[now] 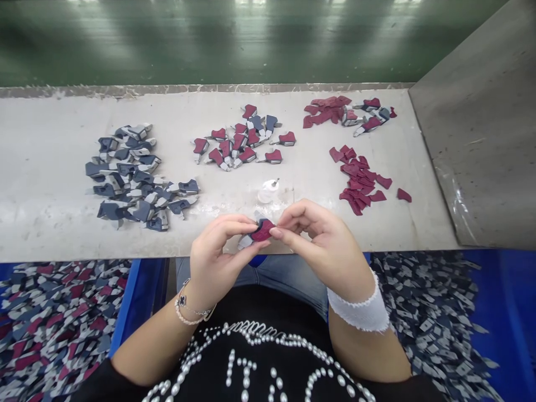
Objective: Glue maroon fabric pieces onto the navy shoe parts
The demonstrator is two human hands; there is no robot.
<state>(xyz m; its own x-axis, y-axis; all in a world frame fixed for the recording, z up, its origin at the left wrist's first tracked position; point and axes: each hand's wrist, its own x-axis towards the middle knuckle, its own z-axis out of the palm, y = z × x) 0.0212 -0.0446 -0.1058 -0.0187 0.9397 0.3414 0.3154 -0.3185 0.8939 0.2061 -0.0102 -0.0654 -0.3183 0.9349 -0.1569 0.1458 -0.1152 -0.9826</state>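
Observation:
Near the table's front edge my left hand [224, 243] is closed around a small plastic part in dark blue and light grey [244, 241]. A maroon cover piece [263, 229] lies on the part's upper face. My right hand [312, 231] pinches the right end of that maroon piece between thumb and forefinger. Whether the cover sits flush cannot be told, as fingers hide its edges. Just beyond my hands is a small round white object [268, 190] with a metal pin on top.
Blue-grey parts [134, 178] are heaped at left, and maroon-covered parts [238, 142] at centre. Loose maroon pieces [360, 178] lie at right, with another mixed pile [329, 110] behind. A metal panel [481, 128] borders the right. Blue bins [128, 301] of parts flank my lap.

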